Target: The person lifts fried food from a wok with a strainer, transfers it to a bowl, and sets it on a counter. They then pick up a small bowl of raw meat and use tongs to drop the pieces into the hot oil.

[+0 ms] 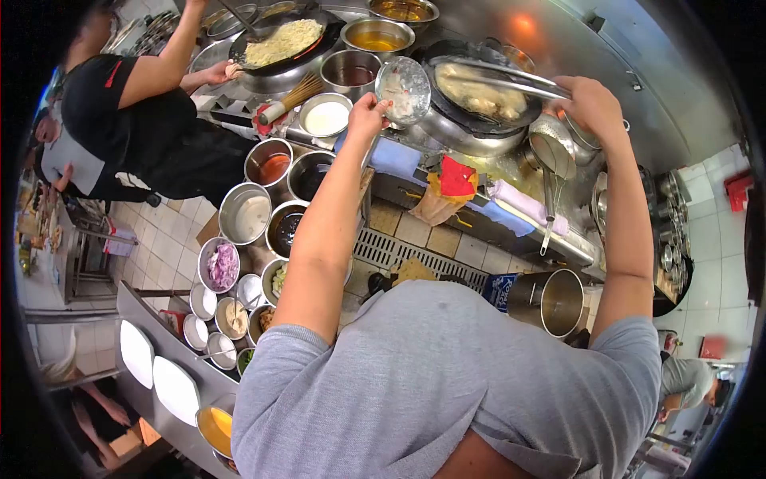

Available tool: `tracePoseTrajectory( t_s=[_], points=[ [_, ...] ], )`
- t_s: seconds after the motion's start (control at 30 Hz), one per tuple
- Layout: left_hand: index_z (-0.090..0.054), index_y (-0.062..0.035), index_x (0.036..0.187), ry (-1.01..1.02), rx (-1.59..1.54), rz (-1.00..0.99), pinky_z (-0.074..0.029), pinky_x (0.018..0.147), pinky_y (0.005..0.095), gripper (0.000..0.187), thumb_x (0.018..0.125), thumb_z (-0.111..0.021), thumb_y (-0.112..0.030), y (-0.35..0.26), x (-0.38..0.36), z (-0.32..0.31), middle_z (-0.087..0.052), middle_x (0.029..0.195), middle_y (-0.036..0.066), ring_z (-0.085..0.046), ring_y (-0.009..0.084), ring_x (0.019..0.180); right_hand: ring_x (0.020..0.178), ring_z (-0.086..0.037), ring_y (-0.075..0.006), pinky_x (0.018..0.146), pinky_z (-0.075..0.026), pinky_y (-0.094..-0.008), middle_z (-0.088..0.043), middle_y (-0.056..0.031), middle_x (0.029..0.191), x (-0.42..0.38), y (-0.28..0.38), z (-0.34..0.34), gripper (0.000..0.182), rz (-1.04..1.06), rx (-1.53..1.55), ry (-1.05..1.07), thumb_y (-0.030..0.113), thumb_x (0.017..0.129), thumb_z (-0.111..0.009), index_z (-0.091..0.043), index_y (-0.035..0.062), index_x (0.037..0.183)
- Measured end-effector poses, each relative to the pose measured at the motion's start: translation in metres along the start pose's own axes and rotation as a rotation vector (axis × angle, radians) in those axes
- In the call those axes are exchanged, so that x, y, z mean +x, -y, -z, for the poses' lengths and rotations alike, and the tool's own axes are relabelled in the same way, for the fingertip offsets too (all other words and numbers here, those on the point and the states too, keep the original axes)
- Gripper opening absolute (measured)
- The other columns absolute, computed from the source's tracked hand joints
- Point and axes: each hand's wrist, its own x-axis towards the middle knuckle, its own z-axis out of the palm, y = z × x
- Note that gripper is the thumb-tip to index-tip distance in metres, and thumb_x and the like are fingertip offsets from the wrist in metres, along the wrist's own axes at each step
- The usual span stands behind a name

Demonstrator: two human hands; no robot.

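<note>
My left hand [369, 116] grips the rim of a small metal bowl [404, 90], tilted beside the wok, with pale wet residue and reddish bits inside. Long metal tongs [511, 77] are in my right hand [592, 105], fingers closed around their near end. The tongs reach over a dark wok [531, 116], their far ends at the pale pieces of food [483, 97] in bubbling oil. Left of the bowl stand a pot of dark red liquid [351, 72] and a bowl of white liquid [326, 117].
At the left, a co-worker [136, 128] tends another wok of pale food [283, 42]. Sauce pots [245, 213] and a bowl of chopped onion [219, 266] line the side counter, near white plates [175, 389]. A strainer [552, 156] lies right of my wok; a large pot [561, 303] stands below.
</note>
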Motion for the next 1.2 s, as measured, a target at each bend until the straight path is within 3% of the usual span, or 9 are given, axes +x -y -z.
tracePoseTrajectory(
  t_s=[0.07, 0.17, 0.3, 0.47, 0.7, 0.87, 0.97, 1.13, 1.2],
  points=[
    [-0.044, -0.0061, 0.071, 0.043, 0.057, -0.052, -0.046, 0.046, 0.0219, 0.017, 0.086, -0.052, -0.011, -0.002, 0.003, -0.012, -0.058, 0.073, 0.003, -0.053, 0.0098, 0.055, 0.086, -0.059, -0.0297, 0.071, -0.047, -0.0402, -0.063, -0.0122, 0.090, -0.009, 0.014, 0.005, 0.032, 0.183, -0.096, -0.092, 0.025, 0.073, -0.063, -0.060, 0.0151, 0.104],
    [-0.045, -0.0059, 0.073, 0.128, -0.084, -0.078, -0.046, 0.048, 0.0216, 0.016, 0.086, -0.051, -0.011, -0.013, -0.004, -0.034, -0.058, 0.074, 0.003, -0.052, 0.0093, 0.057, 0.086, -0.059, -0.0294, 0.072, -0.047, -0.0396, -0.063, -0.0118, 0.090, -0.008, 0.029, -0.004, 0.034, 0.095, -0.113, 0.014, 0.027, 0.072, -0.064, -0.061, 0.0155, 0.104],
    [-0.046, -0.0067, 0.077, 0.078, -0.177, 0.076, -0.049, 0.051, 0.0232, 0.012, 0.087, -0.050, -0.011, -0.009, 0.000, -0.044, -0.059, 0.078, 0.003, -0.054, 0.0108, 0.060, 0.085, -0.059, -0.0291, 0.071, -0.047, -0.0400, -0.063, -0.0099, 0.090, -0.029, 0.011, 0.005, 0.029, -0.020, -0.005, 0.032, 0.027, 0.074, -0.062, -0.061, 0.0162, 0.101],
    [-0.044, -0.0072, 0.083, 0.035, -0.338, 0.179, -0.052, 0.062, 0.0311, 0.011, 0.087, -0.051, -0.014, -0.007, 0.003, -0.056, -0.053, 0.087, 0.008, -0.057, 0.0199, 0.069, 0.086, -0.059, -0.0283, 0.073, -0.046, -0.0385, -0.062, -0.0099, 0.093, -0.047, -0.030, 0.005, 0.030, -0.132, 0.054, -0.020, 0.031, 0.075, -0.060, -0.061, 0.0215, 0.104],
    [-0.042, -0.0058, 0.085, -0.081, -0.330, 0.243, -0.054, 0.058, 0.0313, 0.010, 0.086, -0.050, -0.012, 0.018, -0.011, -0.052, -0.052, 0.088, 0.011, -0.059, 0.0231, 0.066, 0.088, -0.059, -0.0271, 0.076, -0.046, -0.0371, -0.063, -0.0090, 0.091, -0.008, -0.105, -0.041, 0.031, -0.214, 0.129, -0.150, 0.029, 0.075, -0.060, -0.061, 0.0189, 0.104],
    [-0.039, -0.0081, 0.080, -0.141, -0.337, 0.196, -0.054, 0.055, 0.0305, 0.015, 0.086, -0.052, -0.014, 0.004, -0.033, -0.063, -0.054, 0.085, 0.012, -0.060, 0.0257, 0.067, 0.087, -0.061, -0.0287, 0.074, -0.047, -0.0383, -0.064, -0.0113, 0.092, 0.081, -0.154, -0.122, 0.033, -0.299, 0.196, 0.224, 0.031, 0.074, -0.062, -0.063, 0.0100, 0.099],
    [-0.039, -0.0082, 0.079, -0.186, -0.350, 0.148, -0.054, 0.054, 0.0305, 0.016, 0.085, -0.053, -0.014, -0.006, -0.047, -0.070, -0.054, 0.083, 0.012, -0.060, 0.0260, 0.067, 0.089, -0.061, -0.0290, 0.074, -0.047, -0.0393, -0.063, -0.0126, 0.096, 0.110, -0.157, -0.147, 0.034, -0.339, 0.185, 0.332, 0.032, 0.073, -0.064, -0.064, 0.0079, 0.096],
    [-0.044, -0.0097, 0.077, -0.235, -0.139, 0.071, -0.051, 0.058, 0.0285, 0.013, 0.086, -0.053, -0.014, -0.016, -0.067, -0.064, -0.057, 0.083, 0.006, -0.057, 0.0179, 0.065, 0.091, -0.059, -0.0294, 0.074, -0.047, -0.0402, -0.062, -0.0127, 0.098, 0.061, -0.120, -0.060, 0.036, -0.133, 0.185, 0.025, 0.031, 0.071, -0.065, -0.062, 0.0110, 0.101],
    [-0.045, -0.0093, 0.077, -0.236, -0.038, 0.036, -0.051, 0.058, 0.0277, 0.012, 0.086, -0.052, -0.014, -0.017, -0.066, -0.058, -0.057, 0.083, 0.005, -0.056, 0.0158, 0.065, 0.088, -0.059, -0.0297, 0.072, -0.046, -0.0411, -0.062, -0.0116, 0.095, 0.027, -0.107, -0.028, 0.034, 0.143, 0.121, -0.125, 0.026, 0.071, -0.065, -0.061, 0.0123, 0.102]
  ],
)
